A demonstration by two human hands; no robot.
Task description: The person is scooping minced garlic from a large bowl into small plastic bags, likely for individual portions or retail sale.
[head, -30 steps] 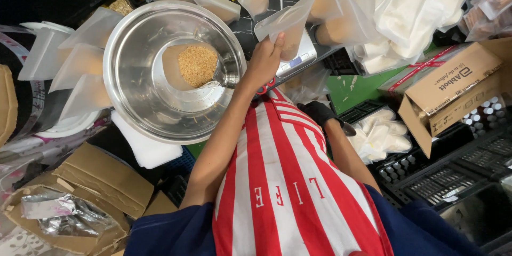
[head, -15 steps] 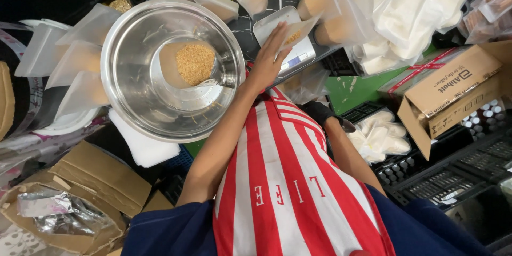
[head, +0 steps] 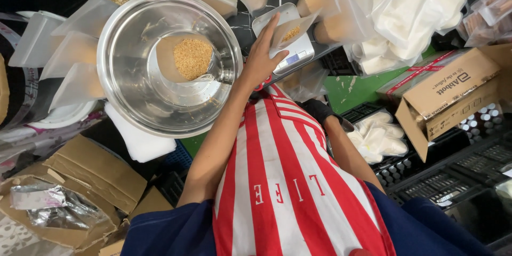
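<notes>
My left hand [head: 260,60] reaches forward to a small digital scale [head: 293,56] and grips a clear pouch [head: 290,31] that stands on its tray, with a little brown grain inside. To the left is a big steel bowl [head: 154,109] holding a scoop of brown grains [head: 192,57]. My right forearm runs down the right side of my red and white striped apron [head: 288,181]. A black covering [head: 320,111] sits at the wrist, and the right hand itself is hidden behind the apron.
Several empty clear pouches [head: 74,48] fan around the bowl and scale. White filled bags [head: 410,5] lie at the back right, an open cardboard box [head: 442,96] at right, black crates [head: 442,181] below it, and flattened cardboard with foil [head: 58,202] at bottom left.
My left hand has slid slightly forward with the pouch over the scale tray. The bowl and scoop have not moved.
</notes>
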